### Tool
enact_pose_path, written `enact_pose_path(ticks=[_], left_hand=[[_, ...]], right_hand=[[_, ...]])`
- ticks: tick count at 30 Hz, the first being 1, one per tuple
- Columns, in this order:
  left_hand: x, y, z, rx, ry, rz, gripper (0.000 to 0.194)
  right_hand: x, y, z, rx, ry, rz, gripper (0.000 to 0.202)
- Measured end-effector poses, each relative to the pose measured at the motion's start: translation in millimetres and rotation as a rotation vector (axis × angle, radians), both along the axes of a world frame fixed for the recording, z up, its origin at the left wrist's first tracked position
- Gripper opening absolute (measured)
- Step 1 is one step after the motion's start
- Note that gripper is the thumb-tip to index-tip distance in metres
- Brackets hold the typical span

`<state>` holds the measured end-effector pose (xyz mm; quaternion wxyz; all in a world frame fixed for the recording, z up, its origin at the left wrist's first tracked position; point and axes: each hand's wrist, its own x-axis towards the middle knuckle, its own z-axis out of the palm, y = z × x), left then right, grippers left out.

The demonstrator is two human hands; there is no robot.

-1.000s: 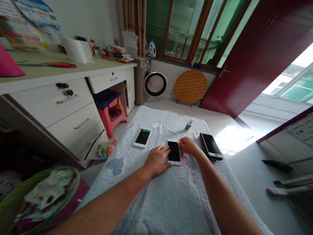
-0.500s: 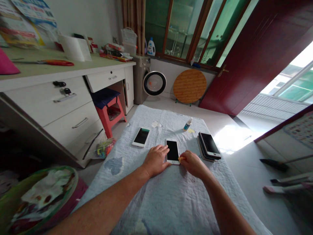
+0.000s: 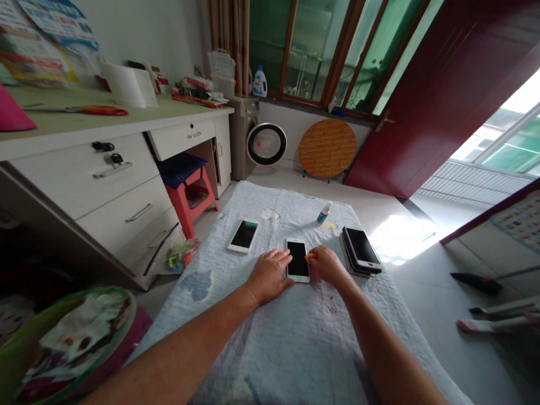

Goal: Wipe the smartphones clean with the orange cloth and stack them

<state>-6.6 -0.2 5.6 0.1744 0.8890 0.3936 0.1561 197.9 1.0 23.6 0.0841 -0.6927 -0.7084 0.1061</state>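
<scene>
A white phone with a black screen lies on the pale blue cloth. My left hand rests at its left edge, fingertips on the screen's side and thumb by the bottom corner, fingers lying flat. At the phone's right edge my right hand is closed in a pinch on a small orange piece. Another white phone lies to the left. On the right is a stack of phones. A small spray bottle stands behind, between the middle phone and the stack.
A full waste bin is at the lower left, near a plastic bag and a red stool. Beyond the cloth are a washing machine with its door open and a round wooden board. A desk runs along the left.
My right hand has moved up along the phone's right edge with the orange piece. My left hand has barely moved.
</scene>
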Motion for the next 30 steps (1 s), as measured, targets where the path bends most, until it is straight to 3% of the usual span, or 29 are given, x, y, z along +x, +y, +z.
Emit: enact_pose_path(ticks=[6,12,23,30], left_hand=[[0,0,1.8,0.020,-0.011,-0.013,0.057],[1,0,0.7,0.029,0.004,-0.003,0.055],[1,-2,-3.1,0.060,0.015,0.010,0.054],[1,-2,-1.1,0.057,0.016,0.006,0.054]], right_hand=[[-1,46,-2.6,0.017,-0.104,-0.050,0.030],[-10,74,3.3,-0.023,-0.143,0.034,0.031],[-54,85,14.1,-0.077,-0.189,0.253,0.028],[-35,77,8.9,-0.028,-0.187,0.205,0.031]])
